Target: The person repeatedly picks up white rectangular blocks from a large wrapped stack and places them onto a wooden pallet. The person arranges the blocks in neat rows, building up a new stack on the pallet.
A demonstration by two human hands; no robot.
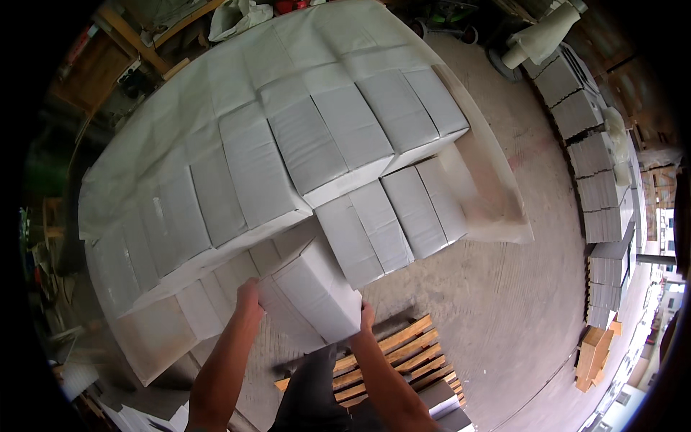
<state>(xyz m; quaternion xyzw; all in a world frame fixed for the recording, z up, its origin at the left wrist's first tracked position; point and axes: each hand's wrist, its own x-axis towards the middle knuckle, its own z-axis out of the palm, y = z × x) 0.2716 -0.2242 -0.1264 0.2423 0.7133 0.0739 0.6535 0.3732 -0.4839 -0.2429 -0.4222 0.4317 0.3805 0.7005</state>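
Between my two hands is a white cardboard box point(309, 291), tilted and held in front of a big stack of similar boxes. My left hand point(250, 297) grips its left side, and my right hand point(367, 317) presses on its right side near the lower corner. The fingers of both hands are partly hidden by the box. Just beyond it, white boxes point(363, 234) of the lower layer stand beside the held one. Higher up lie more white boxes point(331, 140), partly covered by a translucent plastic sheet point(288, 47).
A slatted wooden pallet point(410, 349) lies on the concrete floor point(497, 309) by my legs, with white boxes point(445, 403) at its near right. Along the right run stacks of white flat pieces point(601, 180) and a wooden piece point(594, 358). A roll of sheeting point(543, 36) stands far right.
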